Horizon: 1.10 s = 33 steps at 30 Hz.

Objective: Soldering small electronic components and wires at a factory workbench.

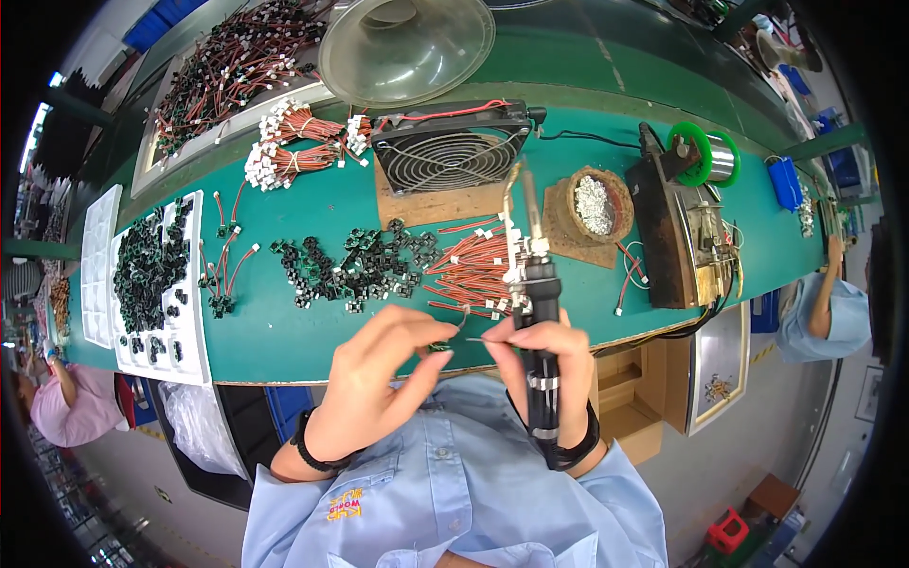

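My right hand [561, 364] is closed around the black handle of a soldering iron [543, 379], whose metal tip points away from me. Between its thumb and index finger a thin grey strand [478, 339] sticks out to the left. My left hand [379, 364] is curled opposite, at the bench's front edge. A small green-and-black part [438, 347] shows between its thumb and fingertips, mostly hidden. Just beyond those fingertips stands a short wire end [464, 317]. Red-and-white wire leads [469, 270] with white connectors lie in front of both hands, beside a pile of small black parts [365, 260].
A black fan [450, 151] stands at the bench's back, below a translucent hood [407, 52]. To the right are a bowl of silvery bits [595, 205], a dark metal box [663, 232] and a green solder spool [705, 156]. White trays [194, 322] stand left. Other people work at both sides.
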Tool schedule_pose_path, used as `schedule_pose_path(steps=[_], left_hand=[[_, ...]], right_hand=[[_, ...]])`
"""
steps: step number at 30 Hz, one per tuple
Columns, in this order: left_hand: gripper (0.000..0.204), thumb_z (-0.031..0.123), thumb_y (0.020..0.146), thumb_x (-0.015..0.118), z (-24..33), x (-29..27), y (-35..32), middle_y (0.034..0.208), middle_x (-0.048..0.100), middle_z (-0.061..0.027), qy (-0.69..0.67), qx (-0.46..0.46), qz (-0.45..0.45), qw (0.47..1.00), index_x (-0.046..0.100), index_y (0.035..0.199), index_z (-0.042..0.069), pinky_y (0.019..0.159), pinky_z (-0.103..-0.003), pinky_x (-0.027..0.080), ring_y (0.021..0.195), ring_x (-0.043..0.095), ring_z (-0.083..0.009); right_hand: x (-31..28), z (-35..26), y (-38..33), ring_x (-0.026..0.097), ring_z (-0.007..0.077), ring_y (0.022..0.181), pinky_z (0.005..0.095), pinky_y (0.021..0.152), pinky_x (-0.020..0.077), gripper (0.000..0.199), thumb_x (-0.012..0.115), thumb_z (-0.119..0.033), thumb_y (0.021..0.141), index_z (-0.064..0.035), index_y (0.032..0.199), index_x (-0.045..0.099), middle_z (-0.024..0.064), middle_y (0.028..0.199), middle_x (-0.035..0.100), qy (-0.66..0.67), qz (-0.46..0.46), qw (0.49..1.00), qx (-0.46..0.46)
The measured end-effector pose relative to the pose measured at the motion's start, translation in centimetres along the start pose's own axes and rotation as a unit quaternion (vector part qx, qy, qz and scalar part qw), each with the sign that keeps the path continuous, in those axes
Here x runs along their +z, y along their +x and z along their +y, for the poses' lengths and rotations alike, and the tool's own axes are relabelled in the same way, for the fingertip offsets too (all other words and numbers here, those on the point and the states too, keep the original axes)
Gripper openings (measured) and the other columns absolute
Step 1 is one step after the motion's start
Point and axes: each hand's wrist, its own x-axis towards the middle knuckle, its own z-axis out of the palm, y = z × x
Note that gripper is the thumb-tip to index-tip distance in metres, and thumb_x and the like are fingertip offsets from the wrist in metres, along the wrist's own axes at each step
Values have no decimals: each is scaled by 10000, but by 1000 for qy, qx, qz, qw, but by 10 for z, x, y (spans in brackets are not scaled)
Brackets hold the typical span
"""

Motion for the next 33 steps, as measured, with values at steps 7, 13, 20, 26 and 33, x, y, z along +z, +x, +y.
schedule_pose_path(steps=[7,13,20,26,33], left_hand=[[270,52,852,564,-1,0,-3,1041,522,-83,-457,-209,27,864,470,1100,3,698,-315,507,876,547,-156],[244,122,867,567,-2,1,0,1022,528,-80,-519,-226,34,824,484,1065,5,701,-291,471,892,529,-145],[267,171,881,564,-6,3,0,990,540,-64,-626,-253,13,737,480,1072,4,705,-249,425,868,525,-130],[270,145,894,546,-15,5,-4,1068,543,-78,-700,-228,-20,676,483,1118,6,819,-282,438,959,544,-152],[275,144,898,540,-17,5,-6,1079,539,-85,-722,-214,-25,657,474,1121,-2,861,-289,428,1007,541,-167]], right_hand=[[-2,-7,-1,581,146,777,272,661,477,392,613,112,757,-68,1007,372,117,850,556,133,17,984,121],[-2,-13,6,556,136,732,258,641,463,401,644,81,742,-72,1001,379,109,830,552,164,6,978,128],[-1,-20,15,531,142,732,267,667,430,413,677,69,695,-67,979,409,96,813,578,127,-9,989,73],[-2,-29,22,532,134,747,282,717,335,418,717,19,657,-106,952,448,21,762,621,71,-19,996,49],[2,-30,23,525,109,709,304,751,290,417,740,-15,647,-117,940,462,0,760,630,40,-19,999,21]])
